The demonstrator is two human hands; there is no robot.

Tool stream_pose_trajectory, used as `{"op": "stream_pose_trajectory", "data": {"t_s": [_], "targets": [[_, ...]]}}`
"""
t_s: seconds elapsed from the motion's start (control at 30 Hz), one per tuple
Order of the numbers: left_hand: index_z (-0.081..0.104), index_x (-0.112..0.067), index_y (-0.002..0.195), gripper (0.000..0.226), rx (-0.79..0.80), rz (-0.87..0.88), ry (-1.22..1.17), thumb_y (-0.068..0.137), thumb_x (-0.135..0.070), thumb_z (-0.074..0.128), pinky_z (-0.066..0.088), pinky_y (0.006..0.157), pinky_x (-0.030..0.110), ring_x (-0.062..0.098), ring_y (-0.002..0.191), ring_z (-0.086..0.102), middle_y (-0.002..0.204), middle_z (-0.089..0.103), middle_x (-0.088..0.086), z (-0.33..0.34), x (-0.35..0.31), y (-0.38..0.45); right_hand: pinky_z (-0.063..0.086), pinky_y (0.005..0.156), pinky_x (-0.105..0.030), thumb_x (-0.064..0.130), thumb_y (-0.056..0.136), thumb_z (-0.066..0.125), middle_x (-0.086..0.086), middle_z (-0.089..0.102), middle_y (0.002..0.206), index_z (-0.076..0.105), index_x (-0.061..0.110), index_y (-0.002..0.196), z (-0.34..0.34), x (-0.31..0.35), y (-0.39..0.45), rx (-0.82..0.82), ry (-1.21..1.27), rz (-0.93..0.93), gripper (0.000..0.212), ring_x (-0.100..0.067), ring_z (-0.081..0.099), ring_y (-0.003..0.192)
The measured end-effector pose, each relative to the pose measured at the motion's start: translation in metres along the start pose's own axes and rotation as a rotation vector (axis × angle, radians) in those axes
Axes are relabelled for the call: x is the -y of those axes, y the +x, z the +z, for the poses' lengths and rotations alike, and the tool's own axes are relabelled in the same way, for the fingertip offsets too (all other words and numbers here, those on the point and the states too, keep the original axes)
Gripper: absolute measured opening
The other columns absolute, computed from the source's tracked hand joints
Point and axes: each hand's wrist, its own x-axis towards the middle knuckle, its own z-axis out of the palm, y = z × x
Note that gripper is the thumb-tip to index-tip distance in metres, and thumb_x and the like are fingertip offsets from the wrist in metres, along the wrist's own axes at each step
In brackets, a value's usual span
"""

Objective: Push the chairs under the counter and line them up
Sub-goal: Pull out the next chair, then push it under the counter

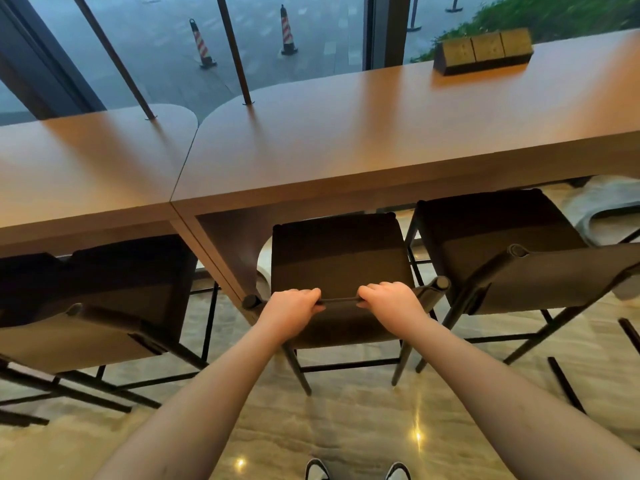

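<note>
Three dark brown bar chairs stand along a long wooden counter (346, 161). The middle chair (339, 258) has the front part of its seat under the counter edge. My left hand (294, 306) and my right hand (388, 299) both grip the top rail of its backrest, side by side. The left chair (114, 289) sits partly under the counter's left section, turned at a slight angle. The right chair (502, 233) stands close beside the middle one, its backrest tilted toward the lower right.
A counter leg panel (225, 251) stands just left of the middle chair. A wooden socket block (485, 50) rests on the counter at the back right. Thin metal rods rise from the counter by the window. The floor is glossy stone; my shoes (356, 471) show at the bottom.
</note>
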Motion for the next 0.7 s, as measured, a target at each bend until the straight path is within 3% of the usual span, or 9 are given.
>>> {"op": "stream_pose_trajectory", "data": {"t_s": [0.27, 0.37, 0.47, 0.53, 0.63, 0.7], "targets": [[0.052, -0.027, 0.106, 0.020, 0.046, -0.006, 0.007, 0.103, -0.046, 0.046, 0.059, 0.068, 0.034, 0.009, 0.072, 0.061, 0.086, 0.060, -0.011, -0.005, 0.009, 0.018, 0.043, 0.075, -0.030, 0.035, 0.100, 0.050, 0.003, 0.067, 0.100, 0.057, 0.023, 0.113, 0.002, -0.007, 0.019, 0.027, -0.011, 0.023, 0.019, -0.019, 0.065, 0.091], [0.054, -0.026, 0.113, 0.029, 0.062, 0.003, -0.004, 0.101, -0.051, 0.046, 0.059, 0.069, 0.032, 0.009, 0.076, 0.062, 0.090, 0.061, -0.011, -0.004, 0.012, 0.019, 0.045, 0.089, -0.034, 0.038, 0.099, 0.051, 0.002, 0.068, 0.108, 0.057, 0.023, 0.119, 0.001, -0.008, 0.018, 0.018, -0.010, 0.011, 0.025, -0.019, 0.064, 0.101], [0.046, -0.032, 0.137, 0.053, 0.090, 0.030, -0.124, 0.093, -0.060, 0.055, 0.057, 0.080, 0.028, 0.011, 0.100, 0.065, 0.121, 0.063, -0.008, -0.011, 0.021, 0.016, 0.038, 0.105, -0.039, 0.043, 0.092, 0.060, 0.002, 0.066, 0.116, 0.059, 0.024, 0.123, -0.005, -0.013, 0.005, -0.157, 0.038, 0.044, 0.037, -0.020, 0.059, 0.114], [0.035, -0.035, 0.148, 0.073, 0.066, 0.032, -0.087, 0.086, -0.062, 0.064, 0.050, 0.096, 0.035, 0.014, 0.121, 0.059, 0.142, 0.054, -0.007, -0.020, 0.035, 0.013, 0.031, 0.111, -0.044, 0.043, 0.085, 0.069, 0.001, 0.064, 0.120, 0.060, 0.024, 0.124, -0.011, -0.025, -0.007, -0.261, -0.009, 0.133, 0.044, -0.023, 0.056, 0.120], [0.040, -0.035, 0.148, 0.077, 0.170, -0.130, 0.103, 0.082, -0.056, 0.072, 0.041, 0.109, 0.045, 0.019, 0.131, 0.052, 0.147, 0.050, -0.006, -0.033, 0.061, 0.007, 0.021, 0.115, -0.051, 0.043, 0.081, 0.075, -0.003, 0.054, 0.139, 0.056, 0.028, 0.133, -0.020, -0.050, -0.027, -0.133, -0.103, 0.372, 0.057, -0.028, 0.042, 0.135], [0.053, -0.032, 0.140, 0.054, 0.315, -0.235, 0.134, 0.089, -0.040, 0.071, 0.051, 0.101, 0.042, 0.020, 0.117, 0.060, 0.131, 0.060, -0.003, -0.038, 0.067, 0.006, 0.030, 0.113, -0.048, 0.030, 0.085, 0.074, -0.004, 0.044, 0.148, 0.049, 0.028, 0.138, -0.020, -0.058, -0.035, -0.008, -0.076, 0.484, 0.059, -0.028, 0.039, 0.136]]}}
